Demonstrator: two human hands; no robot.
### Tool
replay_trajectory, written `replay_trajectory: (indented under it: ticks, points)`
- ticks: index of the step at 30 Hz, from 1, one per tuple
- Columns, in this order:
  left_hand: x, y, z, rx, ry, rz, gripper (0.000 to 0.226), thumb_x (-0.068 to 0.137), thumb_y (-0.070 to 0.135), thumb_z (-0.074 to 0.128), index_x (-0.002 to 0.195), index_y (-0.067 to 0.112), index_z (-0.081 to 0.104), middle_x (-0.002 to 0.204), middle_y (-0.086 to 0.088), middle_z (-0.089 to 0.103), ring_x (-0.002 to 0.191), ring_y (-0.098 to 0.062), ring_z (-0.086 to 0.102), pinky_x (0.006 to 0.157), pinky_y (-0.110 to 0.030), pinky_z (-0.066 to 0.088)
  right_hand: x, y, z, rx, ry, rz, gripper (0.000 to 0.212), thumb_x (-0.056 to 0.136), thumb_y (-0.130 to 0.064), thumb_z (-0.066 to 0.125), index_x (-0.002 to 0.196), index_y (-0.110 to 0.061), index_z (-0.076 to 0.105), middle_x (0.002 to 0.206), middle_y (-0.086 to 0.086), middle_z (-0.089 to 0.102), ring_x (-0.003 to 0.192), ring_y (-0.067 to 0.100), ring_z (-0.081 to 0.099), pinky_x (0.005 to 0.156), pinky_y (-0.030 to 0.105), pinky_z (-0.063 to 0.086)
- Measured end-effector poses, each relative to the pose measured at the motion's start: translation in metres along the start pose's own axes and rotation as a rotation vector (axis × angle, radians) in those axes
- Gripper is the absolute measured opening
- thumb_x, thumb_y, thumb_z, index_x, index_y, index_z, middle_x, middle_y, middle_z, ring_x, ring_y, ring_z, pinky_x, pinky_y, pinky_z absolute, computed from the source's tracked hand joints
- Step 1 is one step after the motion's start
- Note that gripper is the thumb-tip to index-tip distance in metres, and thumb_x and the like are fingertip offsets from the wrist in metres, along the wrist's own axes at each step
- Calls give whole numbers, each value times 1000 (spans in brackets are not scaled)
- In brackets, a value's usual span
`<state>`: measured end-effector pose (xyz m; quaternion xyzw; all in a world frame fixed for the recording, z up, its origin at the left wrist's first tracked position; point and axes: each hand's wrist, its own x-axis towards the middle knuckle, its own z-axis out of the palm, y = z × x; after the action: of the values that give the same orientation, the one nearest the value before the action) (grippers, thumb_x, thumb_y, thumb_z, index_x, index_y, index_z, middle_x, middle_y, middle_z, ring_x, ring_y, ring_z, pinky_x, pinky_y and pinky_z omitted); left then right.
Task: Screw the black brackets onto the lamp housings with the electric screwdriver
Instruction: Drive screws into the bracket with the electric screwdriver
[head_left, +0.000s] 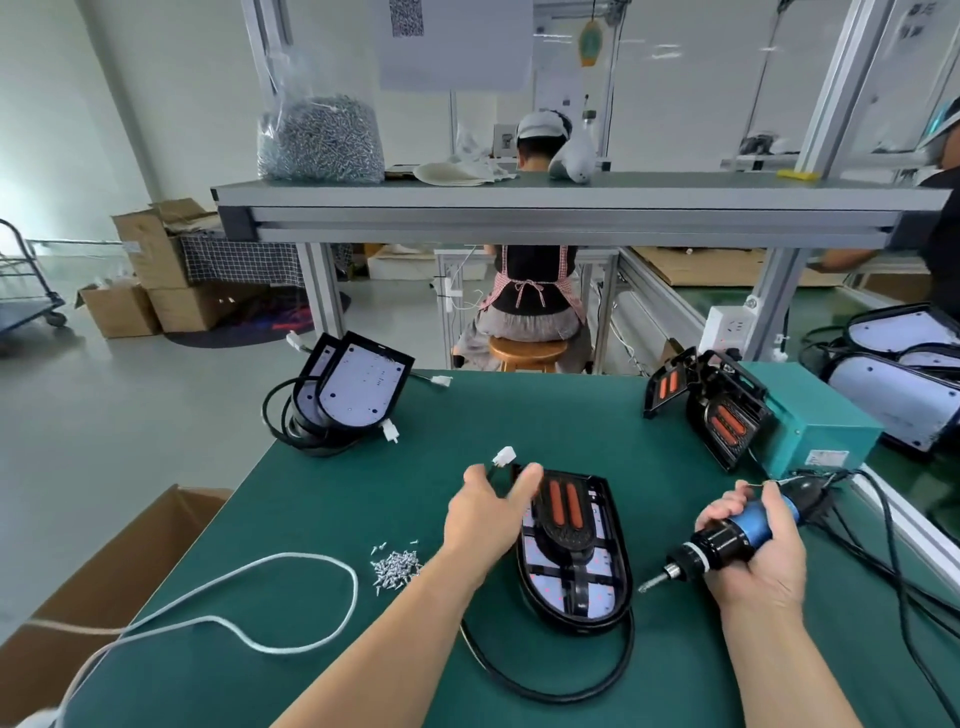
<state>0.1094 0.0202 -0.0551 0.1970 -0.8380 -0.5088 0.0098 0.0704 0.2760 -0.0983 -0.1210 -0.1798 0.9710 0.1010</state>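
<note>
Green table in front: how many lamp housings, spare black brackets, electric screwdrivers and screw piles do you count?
Lamp housings: 3, one at the left hand, two stacked far left.
Spare black brackets: 2, by the teal box.
Electric screwdriver: 1, in the right hand.
Screw pile: 1.
Total: 7.

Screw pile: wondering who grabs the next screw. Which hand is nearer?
Left. The left hand is just right of the screw pile, at the top end of the lamp housing; the right hand holds the electric screwdriver on its other side.
</note>
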Motion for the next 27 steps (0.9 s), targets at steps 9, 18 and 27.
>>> replay_trajectory:
  ticks: [9, 18, 27]
  points:
    - [18, -41, -101, 440, -3, -46, 21, 81, 3, 63, 69, 19, 68, 76, 0, 68, 63, -18, 58, 60, -23, 50, 2, 2, -1, 37, -30, 20, 18, 96, -33, 66, 94, -15, 62, 75, -7, 54, 62, 2, 53, 64, 12, 48]
    - [22, -40, -94, 684, -56, 49, 24, 82, 7, 71, 66, 19, 59, 84, 1, 70, 72, -17, 59, 69, -29, 55, -1, 2, 1, 54, -24, 33, 19, 96, -32, 66, 93, -14, 62, 74, -6, 55, 61, 2, 53, 61, 13, 49]
    - [-35, -18, -59, -88, -114, 263, 13, 78, 8, 75, 74, 18, 69, 64, -1, 68, 60, -9, 57, 58, -16, 44, -38, 3, 41, 111, 52, 10, 17, 92, -22, 71, 84, -13, 60, 71, -5, 59, 56, 6, 55, 54, 17, 50]
